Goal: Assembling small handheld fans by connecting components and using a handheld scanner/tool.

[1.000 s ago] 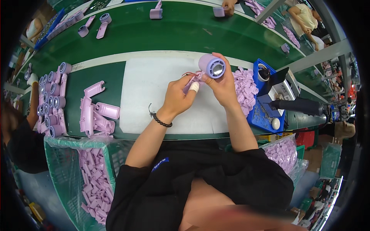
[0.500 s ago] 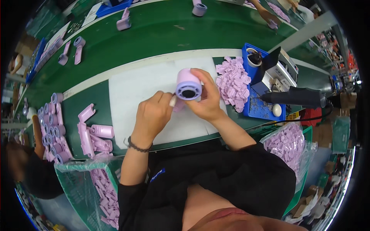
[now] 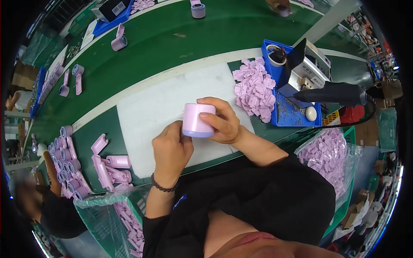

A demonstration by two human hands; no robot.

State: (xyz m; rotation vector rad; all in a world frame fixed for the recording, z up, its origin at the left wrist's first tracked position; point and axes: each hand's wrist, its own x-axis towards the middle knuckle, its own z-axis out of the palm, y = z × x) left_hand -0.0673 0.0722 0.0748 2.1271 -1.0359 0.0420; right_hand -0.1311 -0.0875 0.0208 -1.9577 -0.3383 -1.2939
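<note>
A pink cylindrical appliance housing (image 3: 197, 118) with a lilac rim, like a small hair dryer's head, is tilted with its rim toward me above the white mat (image 3: 142, 116). My right hand (image 3: 224, 122) grips it from the right, thumb across its side and fingers over the top. At its lower left, my left hand (image 3: 170, 148) is closed with curled fingers against it. What those fingers pinch is hidden, and no handle of the housing shows. Pink handle shells (image 3: 107, 170) lie to the left of the mat.
Small pink parts (image 3: 254, 88) are heaped right of the mat beside a blue tray (image 3: 292, 125) of screws. A black-handled tool (image 3: 331, 93) lies over the tray. Assembled pink units (image 3: 66, 159) stand at far left. Green crates (image 3: 97, 215) flank me. A co-worker (image 3: 51, 198) sits at left.
The housing has turned, so its dark-centred end no longer faces me and its smooth pink side shows. Both hands have come lower and nearer with it.
</note>
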